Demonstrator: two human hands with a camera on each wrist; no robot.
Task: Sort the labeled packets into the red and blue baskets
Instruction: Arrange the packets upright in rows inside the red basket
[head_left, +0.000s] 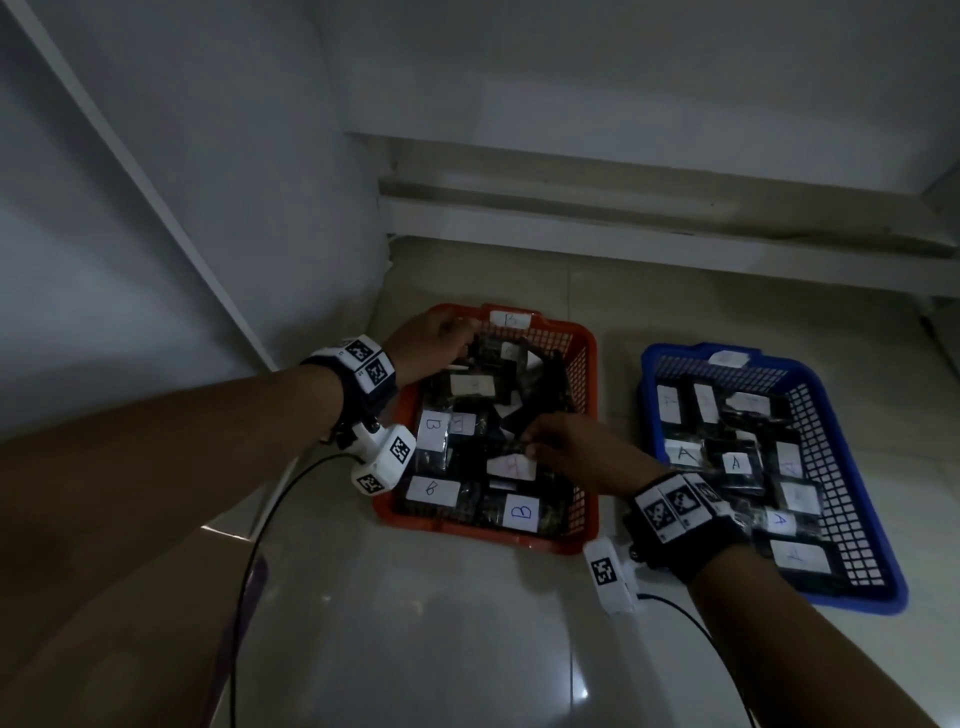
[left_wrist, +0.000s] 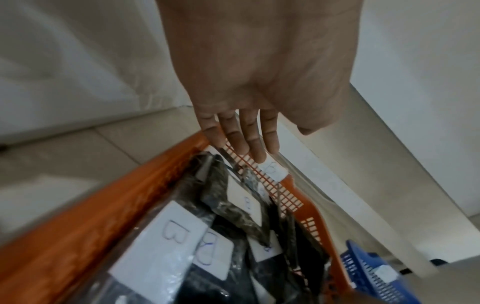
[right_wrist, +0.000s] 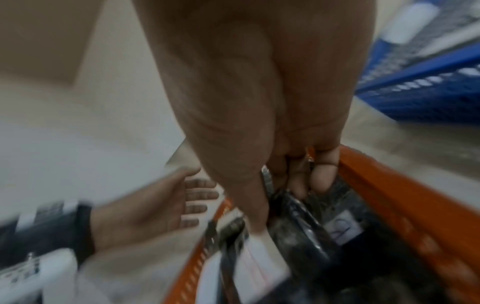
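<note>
The red basket (head_left: 483, 527) sits on the floor in the middle, full of dark packets with white "B" labels (head_left: 521, 512). To its right, the blue basket (head_left: 852, 597) holds packets labelled "A" (head_left: 735, 462). My right hand (head_left: 540, 447) is over the middle of the red basket and pinches a dark packet (head_left: 511, 466) by its edge. The right wrist view shows thumb and fingers (right_wrist: 322, 179) closed on that packet (right_wrist: 298, 222). My left hand (head_left: 452, 332) hovers over the basket's far left corner, fingers (left_wrist: 246, 139) straight, holding nothing.
A "B" tag (left_wrist: 274, 170) is stuck on the red basket's far rim, and a white tag (head_left: 727, 357) on the blue one. A white wall (head_left: 208, 208) rises close on the left and a low ledge (head_left: 623, 218) runs behind. Black cables (head_left: 249, 571) trail over the tiled floor.
</note>
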